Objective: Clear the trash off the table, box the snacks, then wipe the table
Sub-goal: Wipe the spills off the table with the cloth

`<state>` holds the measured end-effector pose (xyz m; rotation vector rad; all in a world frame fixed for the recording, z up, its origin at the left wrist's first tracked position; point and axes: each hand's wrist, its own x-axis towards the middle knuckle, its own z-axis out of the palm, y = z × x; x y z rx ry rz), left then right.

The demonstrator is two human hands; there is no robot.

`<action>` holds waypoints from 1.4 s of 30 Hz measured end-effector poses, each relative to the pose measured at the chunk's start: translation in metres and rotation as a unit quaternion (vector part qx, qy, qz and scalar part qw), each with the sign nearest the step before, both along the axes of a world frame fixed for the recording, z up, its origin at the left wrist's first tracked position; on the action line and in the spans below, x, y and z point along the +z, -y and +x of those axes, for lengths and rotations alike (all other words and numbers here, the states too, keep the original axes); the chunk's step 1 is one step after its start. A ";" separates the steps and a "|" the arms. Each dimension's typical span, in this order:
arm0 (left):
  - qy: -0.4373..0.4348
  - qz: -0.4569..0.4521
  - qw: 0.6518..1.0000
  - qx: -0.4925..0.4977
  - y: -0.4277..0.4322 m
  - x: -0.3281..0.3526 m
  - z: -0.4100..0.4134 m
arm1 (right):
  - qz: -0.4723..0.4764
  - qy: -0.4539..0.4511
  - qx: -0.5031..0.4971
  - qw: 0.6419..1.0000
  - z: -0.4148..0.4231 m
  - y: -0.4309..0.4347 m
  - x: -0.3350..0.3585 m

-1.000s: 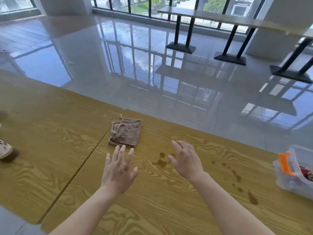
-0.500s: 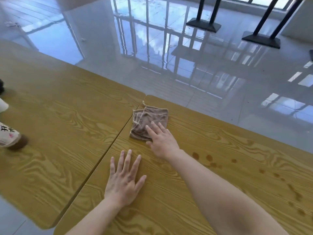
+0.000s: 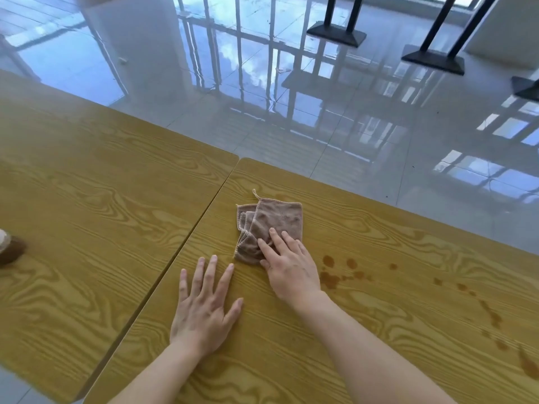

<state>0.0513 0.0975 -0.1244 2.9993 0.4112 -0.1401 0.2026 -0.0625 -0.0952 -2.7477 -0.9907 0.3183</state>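
Head view: my right grip [image 3: 288,266] lies with its fingers straight over the near edge of the cloth [image 3: 271,220], pressing it down rather than curled round it.
Left grip: my left grip [image 3: 204,310] is flat on the worktop [image 3: 379,243], fingers spread, holding nothing, just lower left of the cloth.
Cloth: brown and folded, mid-frame, close to the seam [image 3: 186,249]; it runs slightly longer up the frame.
Key relation: the spill [image 3: 329,279] sits just right of my right grip, below and right of the cloth; a trail of spots [image 3: 493,316] runs on to the lower right.
Nearer: the right grip, I judge.
In the way: only my own wrist.
Around: a dark-based object [image 3: 10,249], cut off at the left edge, well apart.
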 end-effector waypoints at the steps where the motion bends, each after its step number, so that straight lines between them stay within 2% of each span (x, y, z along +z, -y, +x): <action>1: 0.001 -0.004 1.000 -0.001 0.000 0.000 0.000 | 0.003 -0.002 -0.008 1.000 -0.012 0.019 0.000; 6: 0.008 -0.022 1.000 0.000 -0.001 0.000 0.000 | 0.006 0.017 -0.026 1.000 -0.085 0.129 -0.001; 9: 0.012 -0.042 0.999 -0.015 0.016 0.003 0.007 | 0.038 0.040 -0.075 0.996 -0.097 0.174 0.006; 12: 0.012 -0.049 0.997 -0.053 0.046 0.007 0.022 | 0.062 0.059 -0.135 0.987 -0.079 0.160 0.016; 14: 0.014 -0.051 0.997 -0.065 0.067 0.007 0.032 | 0.021 0.029 -0.144 0.989 -0.067 0.134 0.014; 16: 0.015 -0.046 0.996 -0.072 0.079 0.004 0.040 | -0.032 0.006 -0.131 0.991 -0.067 0.120 -0.001; 18: 0.021 -0.034 0.997 -0.068 0.082 0.000 0.042 | -0.047 0.015 -0.102 0.994 -0.077 0.128 -0.008; 24: 0.023 -0.027 0.997 -0.064 0.084 -0.001 0.042 | -0.069 0.052 -0.017 0.996 -0.112 0.216 -0.013; 26: 0.021 -0.027 0.997 -0.068 0.084 0.000 0.042 | -0.080 0.036 -0.063 0.994 -0.099 0.222 -0.010; 29: 0.010 -0.012 0.997 -0.071 0.086 -0.001 0.044 | -0.077 -0.004 -0.208 0.975 -0.071 0.195 -0.008; 30: 0.010 -0.013 0.996 -0.082 0.093 -0.001 0.046 | -0.082 -0.004 -0.224 0.971 -0.069 0.189 -0.009; 32: 0.007 -0.010 0.992 -0.128 0.115 0.001 0.055 | -0.084 0.001 -0.199 0.976 -0.075 0.192 -0.011; 35: 0.002 -0.018 0.986 -0.168 0.157 0.005 0.071 | -0.087 0.024 -0.156 0.984 -0.101 0.245 -0.013; 39: -0.008 -0.020 0.984 -0.178 0.204 0.007 0.075 | -0.112 0.004 -0.270 0.956 -0.110 0.322 -0.005; 42: -0.011 -0.013 0.985 -0.173 0.232 0.003 0.067 | -0.097 -0.016 -0.292 0.951 -0.123 0.327 -0.006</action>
